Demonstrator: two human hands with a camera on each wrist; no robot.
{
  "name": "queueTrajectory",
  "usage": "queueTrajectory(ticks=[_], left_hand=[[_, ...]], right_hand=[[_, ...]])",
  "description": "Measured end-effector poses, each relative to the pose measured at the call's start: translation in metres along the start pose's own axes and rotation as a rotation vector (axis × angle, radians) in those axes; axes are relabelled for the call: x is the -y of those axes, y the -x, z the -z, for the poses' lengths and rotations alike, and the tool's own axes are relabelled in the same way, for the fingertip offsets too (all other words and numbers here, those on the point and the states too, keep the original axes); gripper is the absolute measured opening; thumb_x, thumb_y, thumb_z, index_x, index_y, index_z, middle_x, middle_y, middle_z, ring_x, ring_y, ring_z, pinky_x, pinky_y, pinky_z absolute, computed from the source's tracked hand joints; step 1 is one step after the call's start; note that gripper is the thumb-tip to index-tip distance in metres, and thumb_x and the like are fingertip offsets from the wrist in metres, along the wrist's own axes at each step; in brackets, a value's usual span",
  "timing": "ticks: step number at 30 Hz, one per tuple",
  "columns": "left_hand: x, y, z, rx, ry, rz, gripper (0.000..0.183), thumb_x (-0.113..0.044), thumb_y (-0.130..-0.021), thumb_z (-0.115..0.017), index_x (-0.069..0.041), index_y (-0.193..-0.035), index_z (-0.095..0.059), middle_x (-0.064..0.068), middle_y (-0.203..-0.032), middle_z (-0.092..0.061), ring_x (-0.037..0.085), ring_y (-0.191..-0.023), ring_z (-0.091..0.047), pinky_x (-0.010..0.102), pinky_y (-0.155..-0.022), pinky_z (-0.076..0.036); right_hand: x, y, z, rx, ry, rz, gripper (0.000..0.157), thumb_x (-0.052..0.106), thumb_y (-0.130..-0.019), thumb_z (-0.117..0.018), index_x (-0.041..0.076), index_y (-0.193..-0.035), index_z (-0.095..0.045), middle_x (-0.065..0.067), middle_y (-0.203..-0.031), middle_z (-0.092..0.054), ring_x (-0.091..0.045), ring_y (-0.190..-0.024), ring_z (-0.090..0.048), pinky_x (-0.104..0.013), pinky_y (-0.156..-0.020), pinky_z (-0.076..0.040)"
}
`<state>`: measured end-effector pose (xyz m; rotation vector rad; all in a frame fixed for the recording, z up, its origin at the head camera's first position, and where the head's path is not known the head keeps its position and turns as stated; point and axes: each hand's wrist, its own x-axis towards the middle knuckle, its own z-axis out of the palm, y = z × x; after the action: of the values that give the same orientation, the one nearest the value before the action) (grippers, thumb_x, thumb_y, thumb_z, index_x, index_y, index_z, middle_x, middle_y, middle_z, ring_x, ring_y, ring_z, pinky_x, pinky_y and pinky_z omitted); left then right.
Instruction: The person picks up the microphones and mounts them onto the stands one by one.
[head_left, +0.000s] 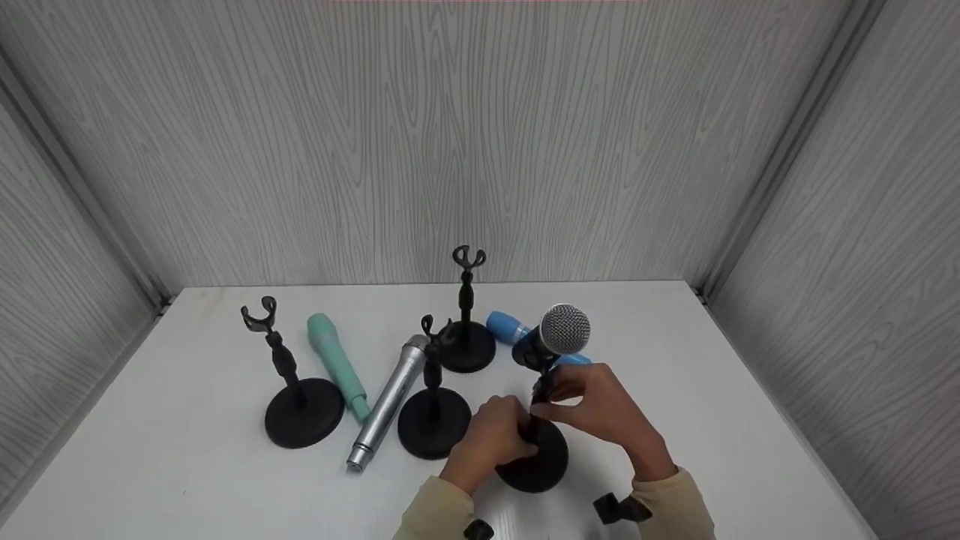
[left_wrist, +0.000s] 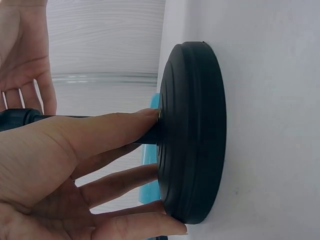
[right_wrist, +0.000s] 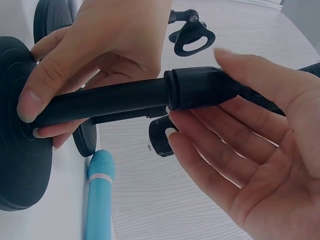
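A microphone [head_left: 564, 330] sits atop the rightmost stand [head_left: 546, 463].

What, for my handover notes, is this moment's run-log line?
left hand: grips stand low down | right hand: at its collar | mesh-headed microphone: mounted | three other stands: no microphone

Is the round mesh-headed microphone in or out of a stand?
In: the microphone sits atop the stand in the head view, with left hand and right hand gripping below it.

Grey wood-grain walls [head_left: 420, 142] border a white tabletop [head_left: 187, 480].
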<state>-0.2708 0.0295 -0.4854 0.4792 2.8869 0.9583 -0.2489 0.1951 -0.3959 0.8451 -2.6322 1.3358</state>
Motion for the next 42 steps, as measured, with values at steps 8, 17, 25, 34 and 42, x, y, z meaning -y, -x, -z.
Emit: queueTrajectory(ticks=[8,17,25,34,42], left_hand=[[0.001,0.0,0.0,-0.019,0.003,-0.033,0.025,-0.02,-0.066,-0.085,-0.01,-0.081,-0.067,-0.001,-0.077,-0.063,0.017,-0.077,-0.059,0.032,-0.068,-0.049],[0.003,-0.001,-0.001,-0.008,0.007,-0.042,0.023,-0.019,-0.066,-0.085,-0.011,-0.081,-0.071,-0.002,-0.075,-0.065,0.016,-0.078,-0.06,0.031,-0.069,-0.05],[0.002,-0.002,0.0,-0.005,0.008,-0.033,0.02,-0.018,-0.065,-0.085,-0.012,-0.077,-0.07,-0.004,-0.071,-0.064,0.014,-0.074,-0.059,0.03,-0.065,-0.049],[0.001,-0.001,0.001,-0.003,-0.006,-0.026,0.022,-0.021,-0.066,-0.085,-0.012,-0.076,-0.068,-0.004,-0.071,-0.062,0.013,-0.072,-0.057,0.029,-0.064,-0.048],[0.0,-0.002,0.001,0.011,-0.01,-0.006,0.021,-0.021,-0.067,-0.085,-0.012,-0.076,-0.067,-0.003,-0.072,-0.062,0.013,-0.074,-0.057,0.031,-0.067,-0.048]], right_hand=[[-0.013,-0.002,-0.005,-0.05,0.009,-0.019,0.016,0.008,-0.074,-0.079,0.005,-0.087,-0.07,-0.008,-0.082,-0.071,-0.018,-0.076,-0.07,-0.033,-0.073,-0.057],[-0.039,-0.003,-0.007,-0.032,-0.016,0.017,0.015,0.022,-0.076,-0.08,0.018,-0.087,-0.071,0.003,-0.085,-0.072,-0.011,-0.077,-0.07,-0.027,-0.073,-0.057],[-0.038,-0.003,-0.006,0.006,-0.024,0.03,0.014,0.022,-0.079,-0.078,0.019,-0.091,-0.071,0.006,-0.088,-0.071,-0.008,-0.08,-0.07,-0.026,-0.077,-0.056],[-0.039,-0.003,-0.006,0.012,-0.019,0.008,0.015,0.02,-0.079,-0.078,0.019,-0.092,-0.071,0.004,-0.091,-0.072,-0.011,-0.083,-0.07,-0.028,-0.079,-0.056],[-0.012,-0.002,-0.002,0.027,-0.031,0.015,0.016,0.006,-0.079,-0.074,0.003,-0.095,-0.07,-0.01,-0.092,-0.072,-0.022,-0.084,-0.071,-0.041,-0.079,-0.056]])
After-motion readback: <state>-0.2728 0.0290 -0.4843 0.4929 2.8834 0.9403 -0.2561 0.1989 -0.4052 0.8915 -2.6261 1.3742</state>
